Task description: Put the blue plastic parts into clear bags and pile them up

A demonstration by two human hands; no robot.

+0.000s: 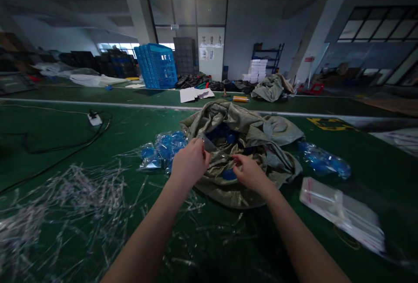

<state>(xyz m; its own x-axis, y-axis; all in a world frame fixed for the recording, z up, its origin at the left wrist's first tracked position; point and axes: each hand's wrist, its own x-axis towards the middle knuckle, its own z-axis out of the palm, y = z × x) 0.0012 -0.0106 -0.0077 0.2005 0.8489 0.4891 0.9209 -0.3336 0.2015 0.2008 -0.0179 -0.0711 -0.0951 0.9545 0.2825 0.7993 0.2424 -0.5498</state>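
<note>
An open grey-green woven sack [225, 111] lies on the green surface with its edges rolled down, and blue pieces [229, 174] show inside it. Over its left side, my left hand [191, 161] is closed in a pinch. A thin clear plastic bag [210, 144] shows at those fingertips. My right hand [251, 173] hovers over the sack's middle, fingers half curled, with a gap between thumb and forefinger. Just below its fingertips is a blue piece. Whether the right fingers touch the clear plastic I cannot tell.
Bagged blue pieces [166, 146] lie left of the sack, more bagged blue pieces [325, 160] to its right. A stack of clear bags [342, 213] is at near right. Plastic strips [81, 200] litter the left. Behind stand a blue crate [156, 66] and an orange roll [241, 99].
</note>
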